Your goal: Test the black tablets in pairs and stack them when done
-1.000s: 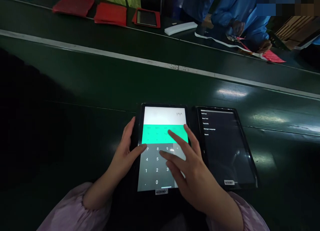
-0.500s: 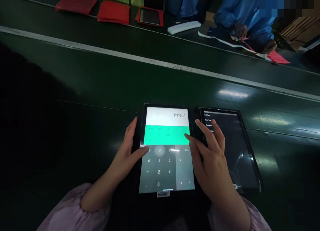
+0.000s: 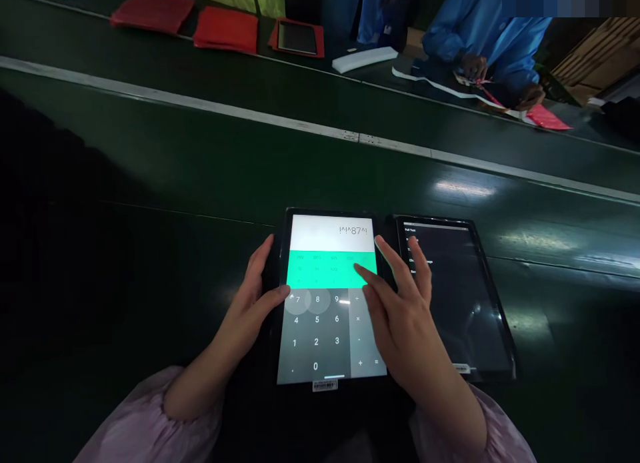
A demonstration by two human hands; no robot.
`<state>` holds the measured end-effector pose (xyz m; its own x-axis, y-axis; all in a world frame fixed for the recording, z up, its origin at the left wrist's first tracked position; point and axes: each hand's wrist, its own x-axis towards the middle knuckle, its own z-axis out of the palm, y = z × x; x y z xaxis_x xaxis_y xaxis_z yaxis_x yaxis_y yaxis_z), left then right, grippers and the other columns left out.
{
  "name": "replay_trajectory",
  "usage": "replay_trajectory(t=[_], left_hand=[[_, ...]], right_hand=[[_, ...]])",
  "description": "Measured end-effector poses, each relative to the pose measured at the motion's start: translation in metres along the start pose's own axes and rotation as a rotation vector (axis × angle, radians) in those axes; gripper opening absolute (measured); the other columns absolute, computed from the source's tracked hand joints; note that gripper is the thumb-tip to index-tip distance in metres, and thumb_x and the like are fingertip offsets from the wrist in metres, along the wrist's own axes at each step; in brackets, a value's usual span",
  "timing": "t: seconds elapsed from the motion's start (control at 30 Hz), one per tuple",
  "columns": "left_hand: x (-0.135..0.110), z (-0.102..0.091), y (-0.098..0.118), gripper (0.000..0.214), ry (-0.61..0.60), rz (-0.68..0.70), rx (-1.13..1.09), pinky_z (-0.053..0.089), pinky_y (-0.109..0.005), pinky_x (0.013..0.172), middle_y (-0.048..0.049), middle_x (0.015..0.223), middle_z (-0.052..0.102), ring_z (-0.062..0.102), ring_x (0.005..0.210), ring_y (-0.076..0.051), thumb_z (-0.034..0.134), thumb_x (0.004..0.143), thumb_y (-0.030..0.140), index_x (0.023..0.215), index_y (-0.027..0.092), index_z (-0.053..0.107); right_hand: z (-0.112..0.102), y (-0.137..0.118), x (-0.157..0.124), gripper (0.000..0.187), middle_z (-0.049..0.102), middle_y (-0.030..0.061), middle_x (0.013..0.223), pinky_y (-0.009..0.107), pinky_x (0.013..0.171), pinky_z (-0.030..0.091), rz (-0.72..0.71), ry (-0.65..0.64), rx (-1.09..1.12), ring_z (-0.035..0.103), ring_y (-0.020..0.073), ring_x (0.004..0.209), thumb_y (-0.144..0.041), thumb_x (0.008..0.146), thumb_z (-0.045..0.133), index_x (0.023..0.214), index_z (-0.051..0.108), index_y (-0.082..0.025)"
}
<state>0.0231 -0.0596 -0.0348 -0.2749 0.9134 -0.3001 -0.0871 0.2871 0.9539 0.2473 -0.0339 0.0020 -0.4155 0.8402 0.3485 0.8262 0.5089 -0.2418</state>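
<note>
A black-framed tablet (image 3: 325,329) lies on the belt in front of me, showing a calculator with a white display, a teal panel and a grey keypad. My left hand (image 3: 250,296) cups its left edge, the thumb on the screen by the 7 key. My right hand (image 3: 400,316) hangs over the tablet's right side, one fingertip on the teal panel and another above the gap. Those fingers partly hide a second black tablet (image 3: 457,296) to the right, whose dark screen lists white menu lines. Its top lines are partly covered.
Dark green belt (image 3: 150,169) with a pale strip (image 3: 280,123) runs across the view. Beyond it lie red tablet cases (image 3: 225,29) and a white box (image 3: 365,59). A co-worker's hands (image 3: 495,83) in blue sleeves handle red-and-white items. Cardboard (image 3: 595,63) stands upper right.
The calculator display shows more characters than a second ago. My right hand has moved from the keypad toward the gap between the tablets. The camera view has shifted slightly.
</note>
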Motion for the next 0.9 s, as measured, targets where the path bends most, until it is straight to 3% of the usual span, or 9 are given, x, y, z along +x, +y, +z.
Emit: replay_trajectory(t=[0.17, 0.33, 0.43, 0.67, 0.9], left_hand=[[0.002, -0.005, -0.005, 0.087, 0.024, -0.002, -0.023, 0.038, -0.058, 0.13, -0.0081, 0.174, 0.047, 0.042, 0.16, -0.041, 0.074, 0.082, 0.045, 0.164, 0.029, 0.048], [0.016, -0.014, -0.015, 0.073, 0.041, 0.082, 0.068, 0.036, -0.059, 0.132, -0.0038, 0.172, 0.049, 0.022, 0.168, -0.041, 0.075, 0.083, 0.051, 0.152, 0.03, 0.063], [0.024, -0.007, -0.008, 0.07, 0.082, 0.121, 0.06, 0.029, -0.054, 0.135, -0.0052, 0.173, 0.048, 0.027, 0.167, -0.036, 0.07, 0.085, 0.049, 0.151, 0.028, 0.063], [0.045, 0.014, 0.015, 0.065, 0.147, 0.167, -0.002, 0.033, -0.05, 0.133, -0.0096, 0.161, 0.062, 0.048, 0.156, -0.036, 0.074, 0.076, 0.041, 0.139, 0.024, 0.071], [0.059, 0.016, 0.023, 0.069, 0.147, 0.131, 0.008, 0.05, -0.057, 0.119, -0.0091, 0.136, 0.075, 0.067, 0.133, -0.038, 0.076, 0.067, 0.035, 0.136, 0.025, 0.073]], right_hand=[[-0.009, 0.009, 0.0, 0.042, 0.055, 0.0077, 0.165, 0.079, 0.12, 0.044, -0.008, -0.004, 0.069, 0.026, 0.0444, 0.165, -0.029, 0.115, 0.04, 0.13, 0.079, -0.026], [-0.026, 0.063, -0.002, 0.043, 0.061, 0.0093, 0.158, 0.079, 0.128, 0.031, 0.152, 0.19, -0.013, 0.035, 0.0409, 0.162, -0.04, 0.114, 0.042, 0.121, 0.082, -0.027], [-0.026, 0.086, -0.003, 0.049, 0.059, 0.0127, 0.159, 0.079, 0.129, 0.026, 0.174, 0.198, -0.051, 0.041, 0.0398, 0.159, -0.044, 0.115, 0.038, 0.121, 0.082, -0.025], [-0.034, 0.091, -0.011, 0.046, 0.063, 0.0105, 0.156, 0.077, 0.128, 0.029, 0.162, 0.291, -0.025, 0.036, 0.041, 0.161, -0.042, 0.115, 0.04, 0.119, 0.083, -0.026], [-0.048, 0.105, -0.035, 0.047, 0.067, 0.009, 0.152, 0.071, 0.122, 0.043, 0.223, 0.309, 0.023, 0.047, 0.0392, 0.154, -0.048, 0.114, 0.04, 0.121, 0.083, -0.029]])
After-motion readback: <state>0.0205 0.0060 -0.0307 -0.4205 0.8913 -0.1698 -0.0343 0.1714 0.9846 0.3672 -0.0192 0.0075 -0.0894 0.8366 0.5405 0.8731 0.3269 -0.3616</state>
